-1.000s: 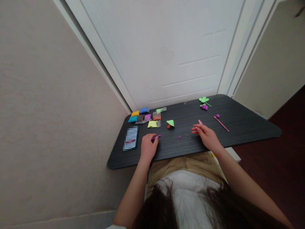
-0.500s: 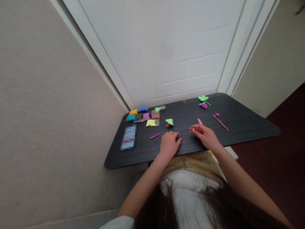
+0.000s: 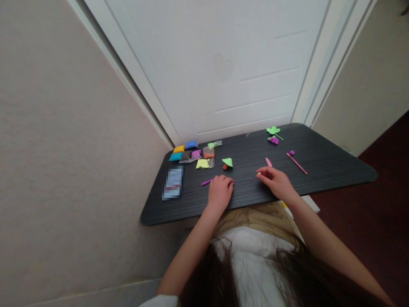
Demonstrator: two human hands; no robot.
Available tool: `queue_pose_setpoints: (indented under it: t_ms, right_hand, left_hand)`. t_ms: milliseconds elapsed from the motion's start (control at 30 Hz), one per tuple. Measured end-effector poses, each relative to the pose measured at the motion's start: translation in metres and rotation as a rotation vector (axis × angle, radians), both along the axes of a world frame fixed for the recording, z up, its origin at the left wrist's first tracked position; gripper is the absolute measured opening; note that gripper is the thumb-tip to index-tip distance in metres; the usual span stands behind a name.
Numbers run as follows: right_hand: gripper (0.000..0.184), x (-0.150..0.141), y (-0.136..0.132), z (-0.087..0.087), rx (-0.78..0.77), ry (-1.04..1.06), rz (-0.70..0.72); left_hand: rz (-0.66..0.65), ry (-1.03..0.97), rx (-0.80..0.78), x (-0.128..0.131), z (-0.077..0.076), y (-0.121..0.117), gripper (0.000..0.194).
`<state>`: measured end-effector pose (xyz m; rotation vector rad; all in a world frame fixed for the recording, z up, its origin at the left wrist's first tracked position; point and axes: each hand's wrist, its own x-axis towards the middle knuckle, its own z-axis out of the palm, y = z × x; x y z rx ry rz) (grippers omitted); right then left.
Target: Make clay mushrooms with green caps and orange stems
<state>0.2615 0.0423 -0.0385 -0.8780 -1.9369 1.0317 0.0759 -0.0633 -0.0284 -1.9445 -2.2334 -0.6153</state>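
Note:
My left hand (image 3: 220, 191) rests on the black table (image 3: 335, 170) with its fingers curled, just right of a thin purple clay strip (image 3: 207, 182). What its fingers hold is hidden. My right hand (image 3: 275, 181) lies further right, fingertips pinched on a tiny yellow-green bit (image 3: 259, 173). A small purple crumb (image 3: 251, 179) lies between the hands. A green-capped clay mushroom (image 3: 227, 163) stands just beyond my left hand.
Several coloured clay packets (image 3: 194, 155) lie at the back left beside a phone (image 3: 173, 183). A green clay leaf with purple grapes (image 3: 273, 135), a pink tool (image 3: 297, 163) and a pink scraper (image 3: 268, 162) lie at the back right. A white door stands behind the table.
My left hand let go of the purple strip, reached right to the purple bit on the table, then drew back left a little. My right hand has barely moved.

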Motion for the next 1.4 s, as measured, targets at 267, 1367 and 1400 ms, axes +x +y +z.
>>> queue_pose_setpoints:
  t_ms: [267,1367,1400]
  right_hand:
    - [0.031,0.001,-0.003,0.002,0.068,-0.064,-0.032]
    - [0.047,-0.003,0.044,0.013,0.779,-0.888,0.158]
    - [0.047,-0.005,0.043,0.013,0.785,-0.882,0.173]
  left_hand:
    - [0.007,0.021,0.028,0.000,-0.003,-0.003,0.022]
    - [0.030,-0.114,0.075,-0.002,-0.002,-0.007,0.021]
    - [0.029,-0.109,0.074,-0.002,-0.002,-0.007,0.022]
